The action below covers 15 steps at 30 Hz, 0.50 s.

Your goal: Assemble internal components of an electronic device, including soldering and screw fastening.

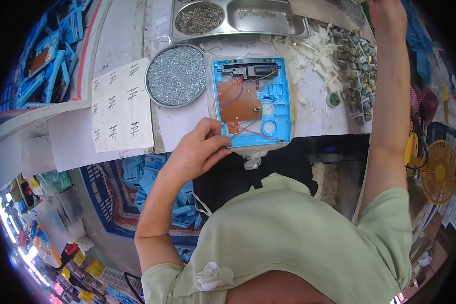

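Note:
In front of me lies a blue plastic housing, its inside facing up. It carries a brown circuit board, a black part along its far end, and red, purple and yellow wires. My left hand is closed at the housing's near left corner, thumb and fingers pinching its edge. Far to the right, my right hand reaches to the upper rim of the view, beyond the white plastic parts; its fingertips are cut off, so what they touch is hidden.
Left of the housing stands a round dish of small screws. A metal tray with small metal pieces sits at the back. Small metal-and-plastic components are piled at right. Blue housings fill a bin at far left and a crate below the table.

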### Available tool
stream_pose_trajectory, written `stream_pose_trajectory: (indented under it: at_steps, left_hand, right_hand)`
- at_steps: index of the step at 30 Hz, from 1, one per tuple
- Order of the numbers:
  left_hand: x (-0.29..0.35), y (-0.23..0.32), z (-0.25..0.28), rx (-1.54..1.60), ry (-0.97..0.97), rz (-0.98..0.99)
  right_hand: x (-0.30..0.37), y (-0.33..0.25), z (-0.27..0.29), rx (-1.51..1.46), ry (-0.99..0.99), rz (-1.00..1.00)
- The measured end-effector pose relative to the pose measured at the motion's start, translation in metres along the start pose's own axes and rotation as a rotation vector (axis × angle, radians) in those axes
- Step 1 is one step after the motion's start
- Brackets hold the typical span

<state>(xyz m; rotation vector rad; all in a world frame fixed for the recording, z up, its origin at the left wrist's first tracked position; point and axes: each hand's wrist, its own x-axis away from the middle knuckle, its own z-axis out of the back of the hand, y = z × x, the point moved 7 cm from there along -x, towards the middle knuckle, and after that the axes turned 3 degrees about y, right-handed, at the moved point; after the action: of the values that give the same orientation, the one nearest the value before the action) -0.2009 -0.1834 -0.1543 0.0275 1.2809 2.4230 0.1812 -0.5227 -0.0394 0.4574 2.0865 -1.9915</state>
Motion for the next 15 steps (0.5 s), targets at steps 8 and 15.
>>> stream_pose_trajectory:
  at_steps: [8,15]
  left_hand:
    - [0.002,-0.002,0.003,-0.001,-0.043,0.021]
    - [0.001,-0.002,0.002,-0.010,-0.011,0.015]
  right_hand:
    - [0.336,-0.028,-0.094,0.395,-0.627,-0.050]
    - [0.331,-0.033,-0.109,0.606,-0.750,0.385]
